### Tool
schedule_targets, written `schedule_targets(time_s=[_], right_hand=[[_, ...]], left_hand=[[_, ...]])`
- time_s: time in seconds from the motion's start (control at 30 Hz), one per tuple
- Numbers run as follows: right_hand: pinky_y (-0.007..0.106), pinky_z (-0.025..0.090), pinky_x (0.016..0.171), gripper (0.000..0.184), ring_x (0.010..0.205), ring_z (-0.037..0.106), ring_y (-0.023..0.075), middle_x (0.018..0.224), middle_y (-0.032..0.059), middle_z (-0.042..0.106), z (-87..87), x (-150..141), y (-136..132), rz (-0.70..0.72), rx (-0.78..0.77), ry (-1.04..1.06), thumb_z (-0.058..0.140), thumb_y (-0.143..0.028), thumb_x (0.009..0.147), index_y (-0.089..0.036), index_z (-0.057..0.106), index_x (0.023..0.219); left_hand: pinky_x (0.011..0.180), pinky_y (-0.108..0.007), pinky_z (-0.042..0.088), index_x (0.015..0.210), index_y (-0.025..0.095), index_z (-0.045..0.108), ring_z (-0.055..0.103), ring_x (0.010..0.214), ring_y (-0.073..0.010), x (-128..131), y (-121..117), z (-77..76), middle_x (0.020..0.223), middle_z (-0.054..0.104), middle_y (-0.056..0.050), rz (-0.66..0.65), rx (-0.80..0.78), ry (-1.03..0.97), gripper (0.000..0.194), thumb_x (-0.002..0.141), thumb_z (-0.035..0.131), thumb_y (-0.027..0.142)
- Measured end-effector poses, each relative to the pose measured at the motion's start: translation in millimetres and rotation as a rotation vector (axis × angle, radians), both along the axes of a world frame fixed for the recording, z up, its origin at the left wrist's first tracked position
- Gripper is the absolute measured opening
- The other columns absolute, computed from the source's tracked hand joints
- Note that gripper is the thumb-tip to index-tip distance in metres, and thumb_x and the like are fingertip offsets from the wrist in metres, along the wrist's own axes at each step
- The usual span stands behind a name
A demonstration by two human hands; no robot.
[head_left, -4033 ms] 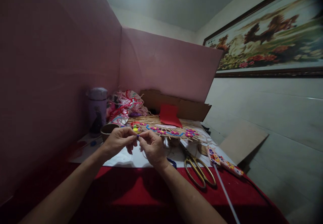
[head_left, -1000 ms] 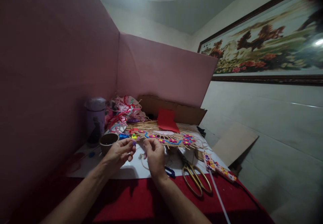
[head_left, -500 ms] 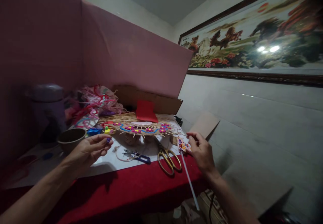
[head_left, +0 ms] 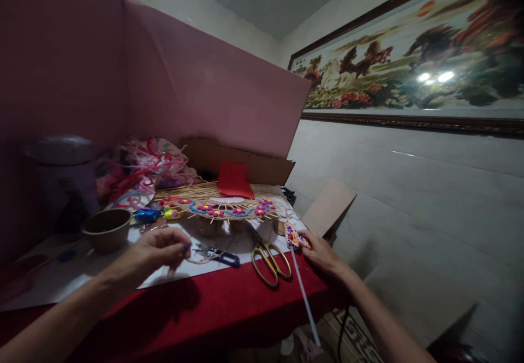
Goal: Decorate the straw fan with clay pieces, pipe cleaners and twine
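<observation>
My left hand (head_left: 161,247) is closed in a pinch over the white paper, holding a small purple lump (head_left: 186,247), perhaps clay. My right hand (head_left: 321,253) grips the right end of a small piece dotted with colourful spots (head_left: 293,236), from which a white stick (head_left: 303,295) runs down past the table edge. Gold-handled scissors (head_left: 271,265) lie left of that piece, and blue thread snips (head_left: 221,255) lie between the hands. Behind them is a round woven straw piece (head_left: 229,210) with pink flowers and a blue wavy line.
A brown bowl (head_left: 107,229) and a lidded cup (head_left: 65,183) stand at left. Blue and yellow packets (head_left: 147,215), tangled pink strips (head_left: 158,161) and a red paper (head_left: 235,179) sit further back. Red cloth (head_left: 229,297) covers the table front; a board (head_left: 329,207) leans on the wall.
My left hand has moved right and down with the purple lump. My right hand has lowered onto the spotted piece and taken hold of its end. The view has shifted slightly.
</observation>
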State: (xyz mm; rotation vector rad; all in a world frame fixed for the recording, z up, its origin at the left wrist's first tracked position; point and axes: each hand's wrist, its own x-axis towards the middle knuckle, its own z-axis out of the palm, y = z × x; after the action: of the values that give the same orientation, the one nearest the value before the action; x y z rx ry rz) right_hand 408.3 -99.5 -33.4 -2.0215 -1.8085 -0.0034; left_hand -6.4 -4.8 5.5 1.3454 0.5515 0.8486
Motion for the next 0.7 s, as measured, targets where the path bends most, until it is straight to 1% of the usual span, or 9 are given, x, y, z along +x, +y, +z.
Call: schedule_targets(time_s=[0.07,0.13,0.2,0.27,0.3,0.4,0.47,0.53,0.7], right_hand=[[0.030,0.039,0.087,0.040,0.100,0.055,0.0211,0.108,0.0096,0.061,0.1,0.7,-0.4,0.022,-0.002,-0.001,0.045,-0.014,0.072,-0.016,0.055,0.110],[0.030,0.040,0.085,0.042,0.098,0.055,0.0212,0.107,0.0092,0.061,-0.2,1.1,-1.8,0.028,-0.001,-0.001,0.045,-0.013,0.069,-0.016,0.055,0.110],[0.029,0.040,0.081,0.042,0.094,0.056,0.0210,0.105,0.0084,0.061,-0.8,1.3,-2.9,0.024,-0.002,0.001,0.045,-0.013,0.069,-0.017,0.053,0.110],[0.029,0.040,0.077,0.041,0.089,0.057,0.0206,0.102,0.0077,0.061,-1.5,1.6,-3.2,0.015,-0.004,0.004,0.045,-0.013,0.070,-0.018,0.052,0.110],[0.028,0.040,0.076,0.041,0.087,0.057,0.0204,0.101,0.0075,0.061,-1.7,1.8,-3.1,0.014,-0.004,0.005,0.045,-0.013,0.070,-0.019,0.052,0.110],[0.028,0.040,0.074,0.041,0.087,0.057,0.0203,0.101,0.0070,0.061,-2.5,2.7,-2.0,0.025,0.002,0.014,0.044,-0.014,0.069,-0.018,0.052,0.109],[0.028,0.040,0.075,0.040,0.088,0.057,0.0207,0.100,0.0072,0.062,-3.2,3.6,-1.5,0.036,0.011,0.021,0.044,-0.014,0.069,-0.018,0.053,0.108],[0.028,0.040,0.077,0.040,0.089,0.057,0.0212,0.100,0.0077,0.062,-4.4,4.6,-1.3,0.042,0.023,0.034,0.045,-0.014,0.069,-0.017,0.053,0.108],[0.029,0.041,0.079,0.040,0.091,0.057,0.0218,0.103,0.0081,0.063,-4.5,7.1,-0.7,0.050,0.049,0.090,0.048,-0.016,0.068,-0.017,0.054,0.108]], left_hand=[[0.038,-0.022,0.043,0.071,0.014,0.066,0.052,0.043,-0.0128,16.5,-12.8,4.3,0.060,0.063,-0.006,-0.181,0.086,0.145,0.009,0.068,0.069,0.023],[0.039,-0.021,0.041,0.071,0.017,0.064,0.052,0.044,-0.0127,40.6,-26.0,10.2,0.055,0.059,-0.002,-0.238,0.190,0.237,0.004,0.072,0.063,0.021],[0.043,-0.020,0.040,0.073,0.017,0.064,0.053,0.049,-0.0124,71.3,-35.2,14.1,0.062,0.061,-0.003,-0.236,0.417,0.324,0.009,0.074,0.056,0.014],[0.054,-0.023,0.041,0.071,0.017,0.064,0.056,0.061,-0.0152,106.0,-38.6,14.2,0.067,0.064,-0.004,-0.182,0.727,0.443,0.011,0.072,0.055,0.010],[0.058,-0.025,0.041,0.074,0.017,0.064,0.057,0.064,-0.0169,123.6,-38.4,12.9,0.070,0.064,-0.005,-0.172,0.839,0.519,0.010,0.072,0.055,0.011],[0.066,-0.029,0.042,0.085,0.017,0.062,0.057,0.079,-0.0218,171.6,-33.4,6.9,0.083,0.064,-0.009,-0.148,1.117,0.727,0.019,0.073,0.050,0.009],[0.072,-0.031,0.043,0.091,0.016,0.060,0.053,0.092,-0.0250,196.2,-28.7,2.7,0.089,0.063,-0.012,-0.142,1.149,0.751,0.028,0.071,0.047,0.003],[0.077,-0.034,0.043,0.095,0.014,0.058,0.050,0.098,-0.0269,213.7,-23.8,-1.7,0.092,0.061,-0.014,-0.135,1.152,0.776,0.030,0.070,0.046,0.003],[0.075,-0.034,0.044,0.098,0.014,0.057,0.050,0.100,-0.0280,231.7,-13.3,-13.0,0.092,0.058,-0.015,-0.128,1.118,0.829,0.031,0.070,0.047,0.005]])
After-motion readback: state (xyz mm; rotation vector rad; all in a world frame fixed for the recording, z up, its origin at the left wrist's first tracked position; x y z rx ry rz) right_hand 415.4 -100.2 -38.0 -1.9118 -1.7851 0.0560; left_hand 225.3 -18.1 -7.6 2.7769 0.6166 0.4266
